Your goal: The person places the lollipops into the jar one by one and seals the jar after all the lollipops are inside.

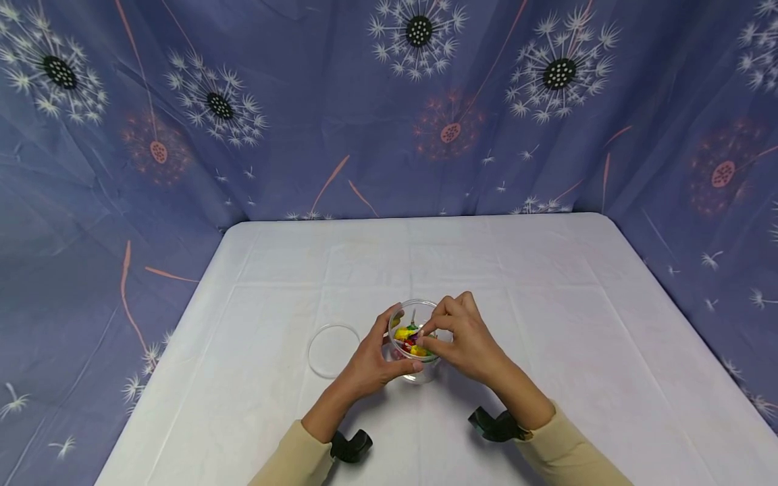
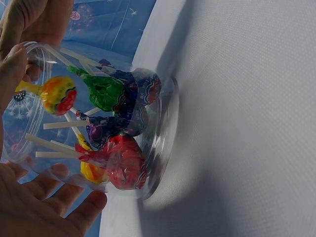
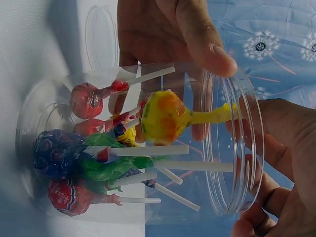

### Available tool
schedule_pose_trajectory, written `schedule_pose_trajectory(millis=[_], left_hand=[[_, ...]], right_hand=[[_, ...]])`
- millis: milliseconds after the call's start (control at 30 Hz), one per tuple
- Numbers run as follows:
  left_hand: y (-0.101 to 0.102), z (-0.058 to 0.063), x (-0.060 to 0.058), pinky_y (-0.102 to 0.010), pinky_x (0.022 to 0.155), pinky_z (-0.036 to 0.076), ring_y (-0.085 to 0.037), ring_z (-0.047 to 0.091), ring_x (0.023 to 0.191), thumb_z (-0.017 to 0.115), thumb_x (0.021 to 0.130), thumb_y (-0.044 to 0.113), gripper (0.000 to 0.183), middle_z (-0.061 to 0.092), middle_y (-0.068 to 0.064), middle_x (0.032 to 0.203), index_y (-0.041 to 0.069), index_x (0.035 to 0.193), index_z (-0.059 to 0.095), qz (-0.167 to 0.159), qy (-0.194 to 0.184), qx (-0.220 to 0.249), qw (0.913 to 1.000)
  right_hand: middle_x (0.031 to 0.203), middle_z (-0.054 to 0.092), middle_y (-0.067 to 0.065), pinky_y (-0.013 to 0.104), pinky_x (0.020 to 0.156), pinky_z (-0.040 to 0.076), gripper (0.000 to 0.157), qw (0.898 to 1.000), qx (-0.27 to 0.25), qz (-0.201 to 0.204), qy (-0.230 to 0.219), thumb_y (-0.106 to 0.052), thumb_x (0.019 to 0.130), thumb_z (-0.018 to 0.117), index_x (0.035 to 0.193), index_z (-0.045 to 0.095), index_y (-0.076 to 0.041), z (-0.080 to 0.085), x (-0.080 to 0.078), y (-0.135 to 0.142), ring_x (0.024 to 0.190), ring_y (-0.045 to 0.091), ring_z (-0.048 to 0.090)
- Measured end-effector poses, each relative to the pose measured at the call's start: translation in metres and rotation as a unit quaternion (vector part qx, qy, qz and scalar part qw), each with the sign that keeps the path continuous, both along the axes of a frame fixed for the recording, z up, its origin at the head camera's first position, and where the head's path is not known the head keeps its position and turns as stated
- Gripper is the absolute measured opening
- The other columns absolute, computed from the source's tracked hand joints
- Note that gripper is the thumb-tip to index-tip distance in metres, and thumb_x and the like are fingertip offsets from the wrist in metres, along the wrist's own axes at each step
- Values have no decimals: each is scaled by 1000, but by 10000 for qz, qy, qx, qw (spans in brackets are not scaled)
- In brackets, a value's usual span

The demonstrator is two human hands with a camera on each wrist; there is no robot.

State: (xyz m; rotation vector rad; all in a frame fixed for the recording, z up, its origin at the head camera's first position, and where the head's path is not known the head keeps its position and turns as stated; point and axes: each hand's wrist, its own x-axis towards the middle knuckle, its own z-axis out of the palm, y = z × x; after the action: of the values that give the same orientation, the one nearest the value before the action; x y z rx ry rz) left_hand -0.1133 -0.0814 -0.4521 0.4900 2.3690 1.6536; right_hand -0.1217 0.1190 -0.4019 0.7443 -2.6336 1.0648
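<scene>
A clear plastic jar (image 1: pixel 419 374) of wrapped lollipops stands upright on the white table. My left hand (image 1: pixel 373 361) grips it near the top, thumb across the near side and fingers round the left. Over the mouth, my right hand (image 1: pixel 464 337) pinches a yellow lollipop (image 3: pixel 163 117) by its wrapped stick, the head hanging inside the jar. Below it lie a green lollipop (image 2: pixel 106 93), a red lollipop (image 2: pixel 127 163), a blue lollipop (image 3: pixel 57 153) and several more, their white sticks pointing up at various slants.
A clear round lid (image 1: pixel 310 354) lies flat on the white-covered table (image 1: pixel 547 304), left of the jar. A blue dandelion-print curtain (image 1: pixel 340 115) hangs behind and at both sides. Dark wrist-worn devices (image 1: pixel 351 447) sit at both sleeves.
</scene>
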Motion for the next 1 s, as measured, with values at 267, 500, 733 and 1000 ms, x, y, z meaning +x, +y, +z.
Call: schedule_pose_trajectory(millis=[267, 500, 733, 1000], left_hand=[[0, 0, 0, -46, 113, 34, -20, 42, 133, 78, 75, 38, 95, 35, -9, 150, 34, 148, 18, 0, 54, 67, 10000], [0, 2, 2, -47, 113, 34, -21, 42, 133, 78, 76, 38, 94, 36, -7, 150, 34, 148, 18, 32, 45, 20, 10000], [4, 33, 12, -52, 112, 32, -33, 41, 133, 77, 79, 22, 90, 38, -12, 147, 17, 149, 21, 51, -100, 53, 9999], [5, 17, 6, -55, 113, 30, -35, 39, 135, 78, 78, 20, 93, 35, -15, 149, 20, 150, 19, 78, -151, -67, 9998]], right_hand=[[85, 50, -11, 25, 71, 35, 11, 9998, -93, 8, -154, -23, 74, 81, 82, 74, -25, 1, 1, 2, 87, 7, 31], [95, 54, -7, 30, 72, 39, 20, 9992, -404, 26, -22, -22, 77, 78, 96, 71, -23, 4, -2, 12, 91, 6, 35], [110, 55, -6, 39, 84, 42, 36, 9969, -703, -151, -325, -23, 79, 76, 113, 64, -21, 5, -4, 29, 100, 11, 42], [127, 52, 0, 42, 93, 40, 58, 9921, -844, 1, -925, -24, 79, 76, 131, 50, -20, -6, -3, 43, 113, 17, 44]])
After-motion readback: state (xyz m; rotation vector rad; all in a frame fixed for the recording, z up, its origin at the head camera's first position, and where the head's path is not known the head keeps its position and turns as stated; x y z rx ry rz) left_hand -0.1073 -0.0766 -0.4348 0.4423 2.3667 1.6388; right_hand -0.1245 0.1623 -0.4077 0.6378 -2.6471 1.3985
